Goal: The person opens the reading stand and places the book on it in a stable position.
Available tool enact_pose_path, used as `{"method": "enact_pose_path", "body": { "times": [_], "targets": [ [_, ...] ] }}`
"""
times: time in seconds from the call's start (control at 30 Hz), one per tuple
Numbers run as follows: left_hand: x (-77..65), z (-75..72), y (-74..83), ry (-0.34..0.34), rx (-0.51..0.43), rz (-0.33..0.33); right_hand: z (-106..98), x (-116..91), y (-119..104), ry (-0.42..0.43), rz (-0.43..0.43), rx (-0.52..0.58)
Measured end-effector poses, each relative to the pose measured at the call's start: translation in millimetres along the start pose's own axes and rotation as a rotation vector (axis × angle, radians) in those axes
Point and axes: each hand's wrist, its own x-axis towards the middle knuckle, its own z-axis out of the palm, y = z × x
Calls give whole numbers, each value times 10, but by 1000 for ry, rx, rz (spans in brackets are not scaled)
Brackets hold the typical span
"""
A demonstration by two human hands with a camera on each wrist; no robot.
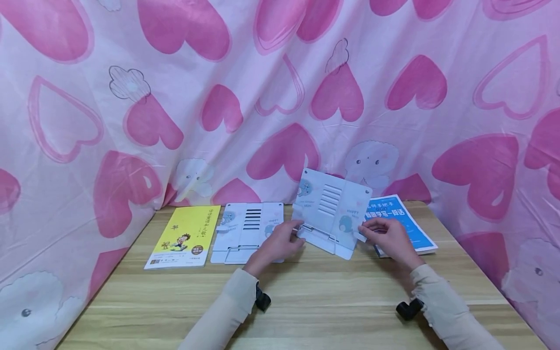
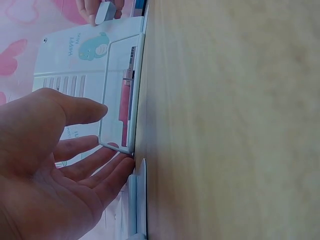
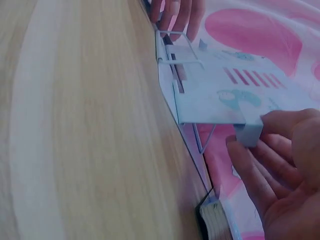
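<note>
A pale blue-and-white book stand (image 1: 325,209) with slots and cartoon prints is raised at a tilt over the far part of the table. My right hand (image 1: 391,238) pinches the small folding side clip (image 3: 248,134) on its right edge between thumb and fingers. At the lower left of this stand, my left hand (image 1: 280,243) has its fingers extended, the tips touching or very near the wire page holder (image 2: 104,90); exact contact is hard to tell. A second, matching book stand (image 1: 236,233) lies on the table to the left, partly behind the left hand.
A yellow book (image 1: 183,238) lies at the left of the wooden table (image 1: 332,311). On the right, a blue book (image 1: 404,223) lies partly behind the raised stand and right hand. A pink heart-patterned curtain (image 1: 280,97) hangs behind the table and along its sides.
</note>
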Motion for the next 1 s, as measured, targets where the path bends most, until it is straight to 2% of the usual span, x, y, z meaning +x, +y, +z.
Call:
{"method": "enact_pose_path", "body": {
  "times": [0.23, 0.43, 0.63, 0.87, 1.0],
  "targets": [
    [-21, -25, 4, -3, -25, 14, 46, -13, -70, 51, 17, -30],
    [-32, -23, 20, -11, -29, 25, 50, -16, -25, 87, -31, -87],
    [-27, -7, 38, -33, -35, 24, 73, -36, 26, 41, -76, -93],
    [-13, 28, 28, -61, 15, 37, 85, -11, 73, 1, -45, -75],
    [-8, 49, 45, -87, 23, 50, 87, 6, 100, -54, -45, -58]
  ]
}}
